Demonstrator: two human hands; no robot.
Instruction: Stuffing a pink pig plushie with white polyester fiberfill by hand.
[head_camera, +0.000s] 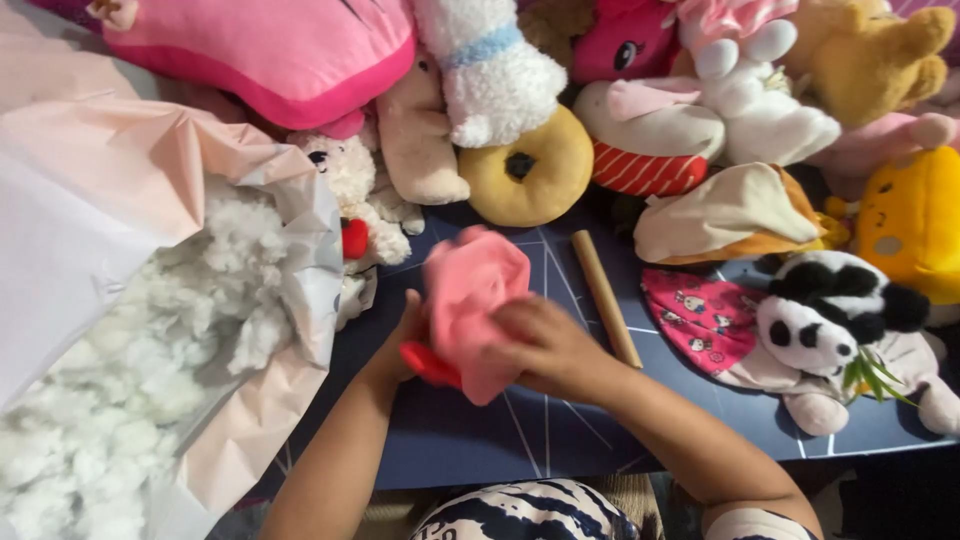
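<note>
**A soft-toy stuffing workbench**

Finished plush toys — a panda (830, 315), a doughnut (527, 168), a small white bear (352, 185) — crowd the dark blue table (480, 440). An open bag of white stuffing fibre (120, 380) and a wooden stick (605, 297) lie alongside — a toy-making spot.

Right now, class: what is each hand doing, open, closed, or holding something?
Left hand: closed on the pink plush piece, gripping from behind.
Right hand: closed on the same pink plush piece, gripping its front.

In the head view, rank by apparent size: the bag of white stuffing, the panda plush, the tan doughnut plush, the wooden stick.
1. Bag of white stuffing, by far the largest.
2. Panda plush.
3. Tan doughnut plush.
4. Wooden stick, long but thin.
Panda and doughnut are fairly close.
</note>
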